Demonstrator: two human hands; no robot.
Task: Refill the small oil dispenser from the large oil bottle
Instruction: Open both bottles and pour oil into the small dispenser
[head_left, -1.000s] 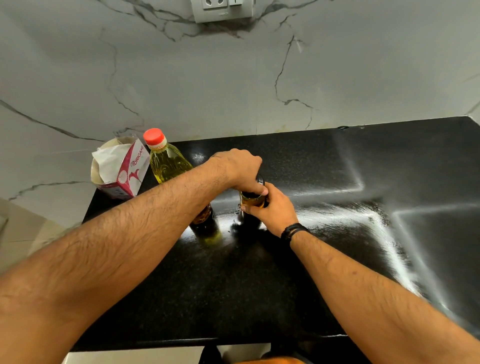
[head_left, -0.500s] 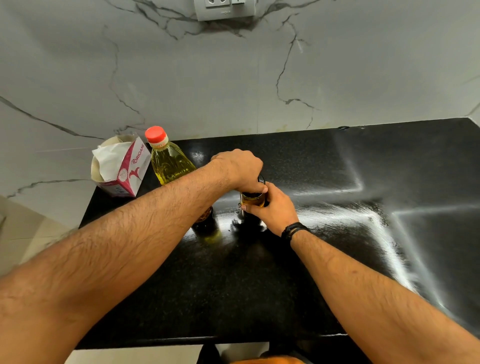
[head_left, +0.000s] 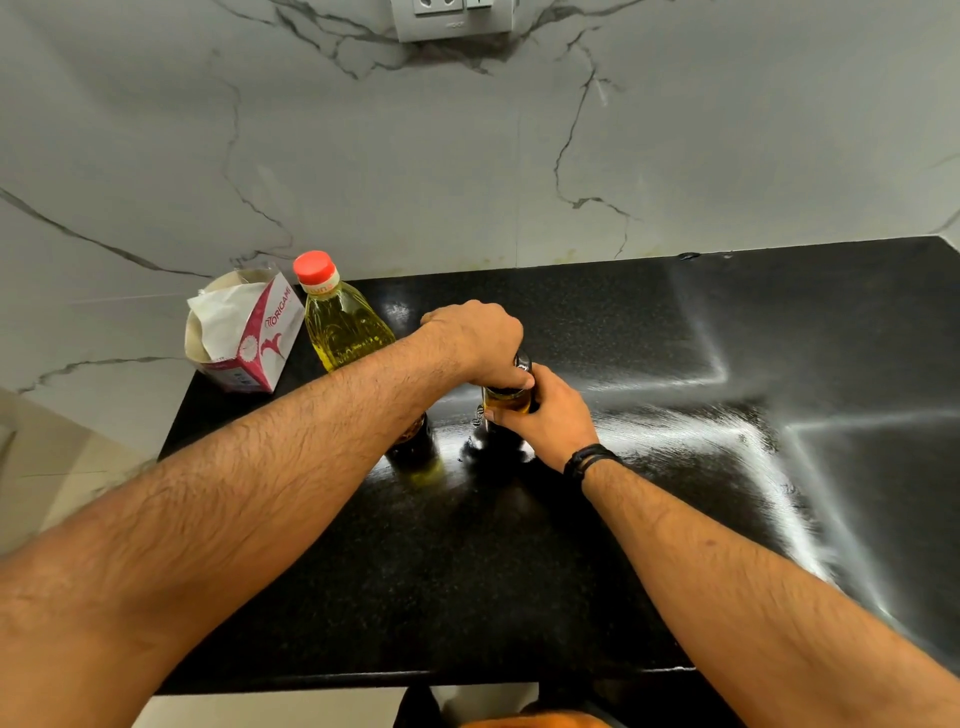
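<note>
The small oil dispenser (head_left: 506, 400), a glass bottle with amber oil and a dark top, stands on the black counter (head_left: 571, 545) near its middle. My right hand (head_left: 550, 415) wraps around its body from the right. My left hand (head_left: 480, 340) closes over its dark top from above and hides most of it. To the left stands the large oil bottle (head_left: 340, 325), clear plastic with yellow oil and a red cap on; my left forearm crosses in front of its lower part.
A white and pink tissue box (head_left: 244, 332) sits at the counter's back left corner. A marble wall rises behind, with a socket plate (head_left: 452, 18) at the top. The counter's left edge drops off beside the box.
Both hands stay on the dispenser with barely any shift. The camera has moved slightly, nothing else has moved.
</note>
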